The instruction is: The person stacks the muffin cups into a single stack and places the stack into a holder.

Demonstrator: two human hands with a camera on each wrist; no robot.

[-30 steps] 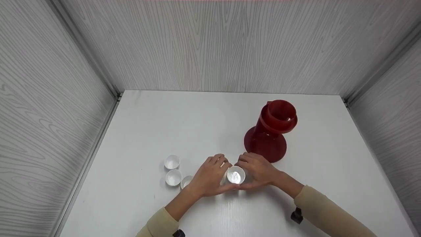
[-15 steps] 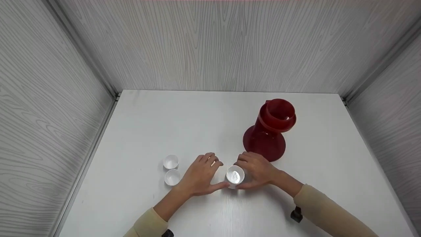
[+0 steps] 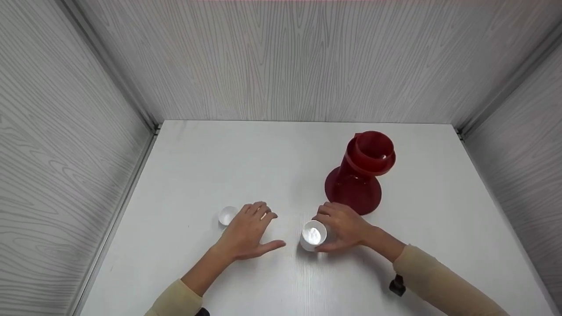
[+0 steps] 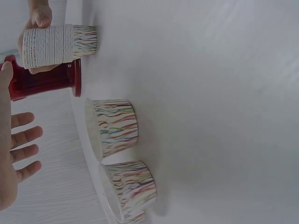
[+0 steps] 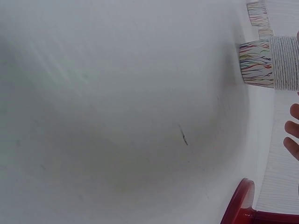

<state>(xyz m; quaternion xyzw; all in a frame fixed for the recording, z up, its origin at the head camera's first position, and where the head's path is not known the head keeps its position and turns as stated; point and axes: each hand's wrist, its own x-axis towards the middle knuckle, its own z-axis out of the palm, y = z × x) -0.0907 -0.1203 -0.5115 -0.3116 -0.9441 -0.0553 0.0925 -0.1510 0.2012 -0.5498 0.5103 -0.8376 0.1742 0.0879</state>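
Observation:
My right hand (image 3: 344,226) grips an upright stack of white paper cups (image 3: 313,233), thumb on the near side and fingers on the far side. In the left wrist view many nested rims show on this stack (image 4: 51,45), with wavy coloured lines on the lowest cup. My left hand (image 3: 246,232) is spread and holds nothing, above the loose cups left of the stack. One loose paper cup (image 3: 228,216) shows past its fingers in the head view; the others are hidden beneath it. The left wrist view shows a nearer patterned cup (image 4: 117,128) and another cup (image 4: 131,189) beside it.
A red stand (image 3: 353,191) with a round base and a ring-shaped top holder (image 3: 373,153) stands just behind my right hand. The white table (image 3: 246,162) is enclosed by grey wood-grain panels (image 3: 281,61) at the back and sides.
My left hand has drawn away from the stack to the left, over the loose cups, covering more of them. The right hand has kept its grip on the stack in the same place.

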